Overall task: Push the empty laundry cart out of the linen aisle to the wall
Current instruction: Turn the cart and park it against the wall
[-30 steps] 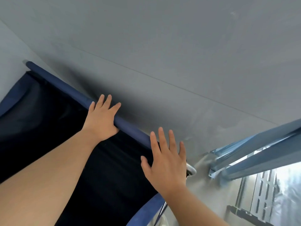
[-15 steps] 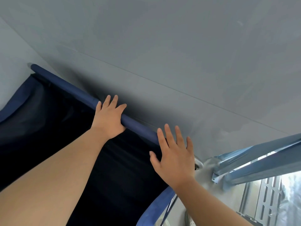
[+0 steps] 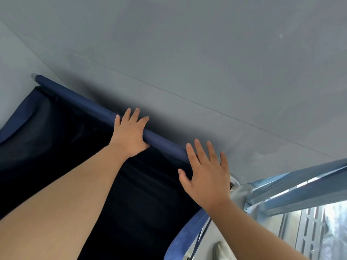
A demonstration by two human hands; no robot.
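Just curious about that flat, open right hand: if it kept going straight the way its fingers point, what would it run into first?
Probably the cart's blue rail, which lies right at the right hand's fingertips; beyond it is the grey wall. Depth is unclear, so the fingers may already touch the rail.

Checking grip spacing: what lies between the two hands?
Head view: only a bare stretch of the dark blue padded cart rail between left hand and right hand.

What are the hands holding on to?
The left hand lies on the cart's blue top rail, fingers over it, thumb beneath. The right hand is spread open at the rail's right end, gripping nothing.
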